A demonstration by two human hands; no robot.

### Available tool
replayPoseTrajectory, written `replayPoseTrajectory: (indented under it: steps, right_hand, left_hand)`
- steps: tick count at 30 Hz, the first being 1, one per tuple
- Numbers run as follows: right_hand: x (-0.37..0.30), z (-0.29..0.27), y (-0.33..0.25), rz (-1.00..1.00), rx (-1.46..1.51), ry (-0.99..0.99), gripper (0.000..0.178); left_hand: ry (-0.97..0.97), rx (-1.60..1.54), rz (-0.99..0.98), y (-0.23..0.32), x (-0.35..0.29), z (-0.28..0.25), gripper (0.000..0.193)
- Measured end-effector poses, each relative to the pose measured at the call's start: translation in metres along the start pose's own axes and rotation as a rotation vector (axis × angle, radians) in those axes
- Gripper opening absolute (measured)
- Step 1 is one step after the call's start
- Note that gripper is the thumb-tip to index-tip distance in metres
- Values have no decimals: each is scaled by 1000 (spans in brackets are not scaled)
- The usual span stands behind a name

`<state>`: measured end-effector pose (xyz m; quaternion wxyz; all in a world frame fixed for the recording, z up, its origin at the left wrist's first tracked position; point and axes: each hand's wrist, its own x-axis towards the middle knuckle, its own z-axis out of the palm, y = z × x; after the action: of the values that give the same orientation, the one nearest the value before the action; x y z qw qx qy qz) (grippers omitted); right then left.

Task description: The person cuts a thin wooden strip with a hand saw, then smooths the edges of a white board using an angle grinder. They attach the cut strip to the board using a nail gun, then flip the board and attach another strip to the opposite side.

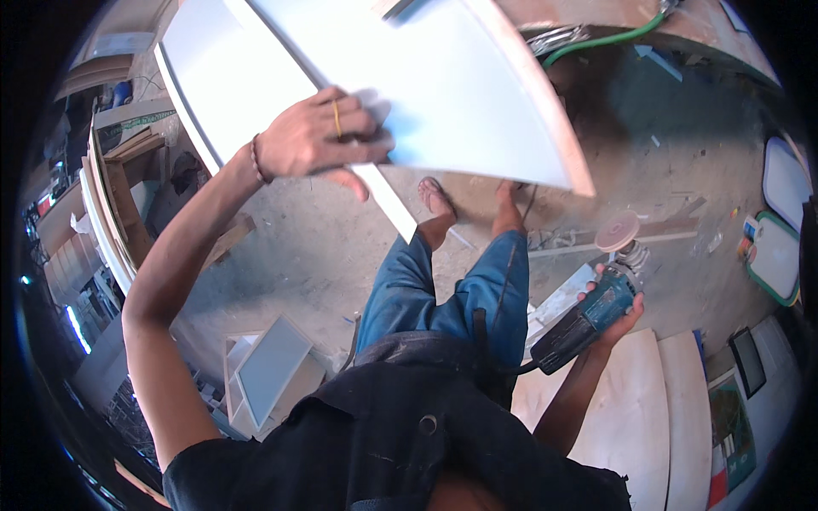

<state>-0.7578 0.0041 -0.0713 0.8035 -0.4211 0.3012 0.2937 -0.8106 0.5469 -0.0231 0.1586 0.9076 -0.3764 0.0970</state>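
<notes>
My left hand (pixel 319 136) is closed over a long narrow white strip (pixel 388 200). Its fingers curl across the strip and the thumb lies lower, near the panel's edge. The strip lies across a large white panel (pixel 477 94), and its pointed end sticks out past the near edge toward me. Off to the right, my right hand (pixel 626 322) grips a teal and black angle grinder (pixel 588 317) by its body, well apart from the panel. A round pinkish disc (pixel 617 232) sits at the tool's upper end; whether it spins I cannot tell.
Pale boards (pixel 613 409) lie at the lower right. A framed grey panel (pixel 274 370) rests on the floor at the lower left. Boards (pixel 106 204) lean at the far left. A green hose (pixel 605 38) runs along the bench at the top right. Framed panels (pixel 775 255) stand at the right.
</notes>
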Motion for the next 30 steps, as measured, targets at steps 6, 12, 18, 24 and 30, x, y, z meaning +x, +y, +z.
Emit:
replayPoseTrajectory:
  steps: [6,12,18,24,30]
  right_hand:
    - [-48,15,95,275,69,14,78]
    - [-64,87,145,312,23,-65,76]
    - [-75,142,156,266,-3,-192,73]
    - [-85,164,174,246,31,-202,73]
    - [-91,169,174,248,9,-184,73]
  left_hand:
    - [-79,5,16,3,-12,-13,62]
    - [-28,-210,9,20,-20,-3,46]
    - [40,-300,33,15,-14,5,34]
    - [-206,-425,-28,11,-2,-27,60]
    - [4,-346,-12,14,-5,6,33]
